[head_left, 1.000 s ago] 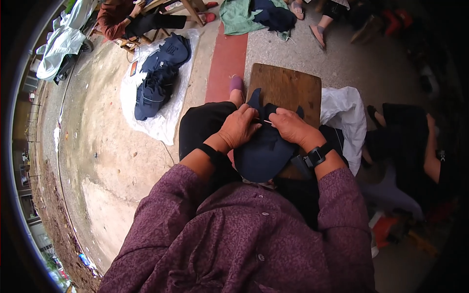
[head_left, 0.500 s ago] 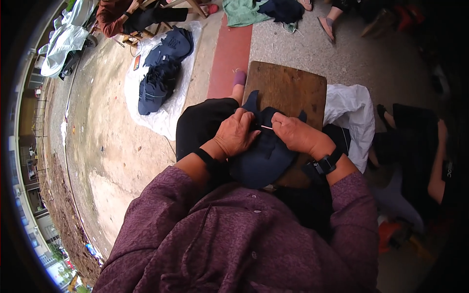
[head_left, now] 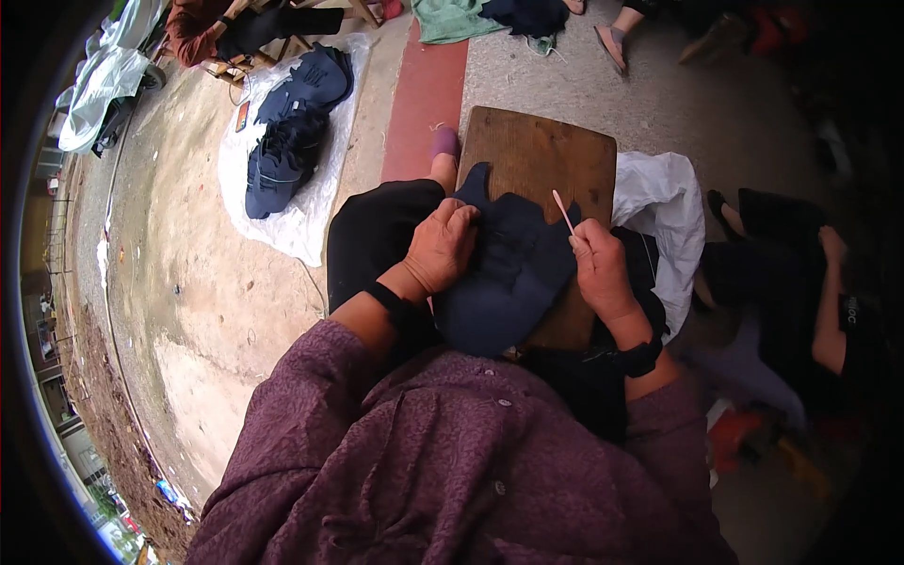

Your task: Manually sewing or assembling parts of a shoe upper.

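Note:
A flat dark-blue shoe upper [head_left: 513,273] with a row of slits down its middle lies over my lap and a brown wooden board [head_left: 546,151]. My left hand [head_left: 443,247] is closed on its left edge, fingertips pinching near the top. Off to the right, my right hand [head_left: 599,268] pinches a thin pale-pink stick-like tool [head_left: 562,209], its tip pointing up and away from the cloth. I cannot make out whether the tool ends in a hook. No thread shows clearly between the tool and the upper.
More dark-blue uppers [head_left: 287,155] are heaped on a white plastic sheet [head_left: 250,202] at the left. White sheeting [head_left: 664,202] hangs beside the board's right edge. Other people sit at the top left and on the right. Green cloth [head_left: 457,21] lies at the far side.
My right hand has drawn back from the upper's middle to the right, raising the pink tool upright. My left hand has shifted slightly left, onto the edge. The whole view has shifted a little.

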